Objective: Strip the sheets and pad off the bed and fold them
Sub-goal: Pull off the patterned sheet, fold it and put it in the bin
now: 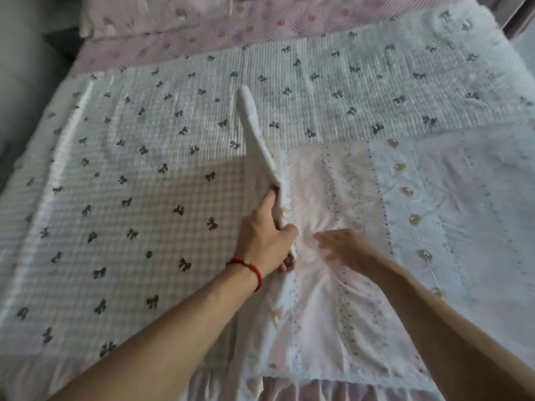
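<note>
A pale pink and white sheet [341,314] with dotted lines and a row of buttons lies partly folded on the near right of the bed. My left hand [267,238], with a red cord at the wrist, grips the sheet's left edge and lifts it up on end, so the flap stands tilted away from me. My right hand [344,247] presses flat on the middle of the sheet, fingers spread. Under both lies a white checked pad [130,175] printed with dark bows, spread over the bed.
A pink quilted cover [260,27] runs along the far side of the bed, with a pink pillow [130,15] at the back left. A grey wall or floor strip [26,68] lies left of the bed. A pink frill [333,392] hangs at the near edge.
</note>
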